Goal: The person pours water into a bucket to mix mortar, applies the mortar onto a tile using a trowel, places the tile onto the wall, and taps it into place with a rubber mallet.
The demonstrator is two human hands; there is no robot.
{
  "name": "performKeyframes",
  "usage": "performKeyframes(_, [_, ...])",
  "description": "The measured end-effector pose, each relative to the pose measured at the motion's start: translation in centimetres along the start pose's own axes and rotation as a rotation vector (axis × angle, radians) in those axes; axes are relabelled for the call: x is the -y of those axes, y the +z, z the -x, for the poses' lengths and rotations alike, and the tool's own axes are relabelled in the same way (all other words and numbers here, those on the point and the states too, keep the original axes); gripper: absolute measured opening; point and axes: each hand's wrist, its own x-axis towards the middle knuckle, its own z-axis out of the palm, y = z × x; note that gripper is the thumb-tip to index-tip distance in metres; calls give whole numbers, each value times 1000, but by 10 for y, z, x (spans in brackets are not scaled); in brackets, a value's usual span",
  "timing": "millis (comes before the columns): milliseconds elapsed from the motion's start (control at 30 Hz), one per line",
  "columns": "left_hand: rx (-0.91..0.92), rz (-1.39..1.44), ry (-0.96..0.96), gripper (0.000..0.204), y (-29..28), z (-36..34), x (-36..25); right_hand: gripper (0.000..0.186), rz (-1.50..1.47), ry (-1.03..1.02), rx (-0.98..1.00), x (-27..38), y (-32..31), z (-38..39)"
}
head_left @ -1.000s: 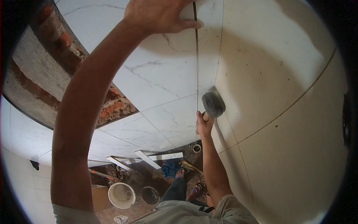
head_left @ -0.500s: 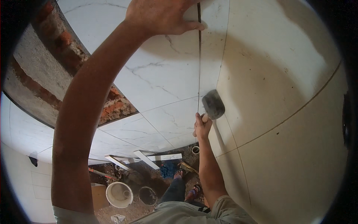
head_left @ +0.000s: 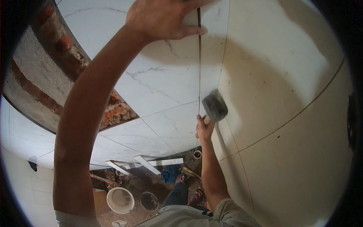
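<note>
My left hand is stretched up against a white, grey-veined wall tile. Its fingers are spread, with the thumb and a finger reaching across a dark, open upright joint onto a narrow tile strip. The strip runs down beside the corner with the cream wall. Lower down, my right hand is closed round the handle of a rubber mallet. The mallet's dark, slightly blurred head lies over the strip near the corner; I cannot tell whether it touches the tile.
At left, an untiled patch shows brick and mortar. Cream tiles cover the right wall. On the dirt floor are a white bucket, a dark bucket, white tile offcuts and a blue cloth near my feet.
The mallet head has shifted slightly relative to the tile strip, in the same grip. My left hand keeps its place on the tile. The whole view has drifted a little.
</note>
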Motion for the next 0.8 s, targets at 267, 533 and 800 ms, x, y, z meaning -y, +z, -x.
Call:
performKeyframes(267, [42,66,-15,83,-3,-4,-6,30,-37,-124,-80,-20,-17,-13])
performKeyframes(533, [2,36,-6,81,7,-5,-2,30,58,-124,-99,1,-10,-17])
performKeyframes(800, [8,5,5,82,4,8,4,27,127,-56,-56,-8,6,-14])
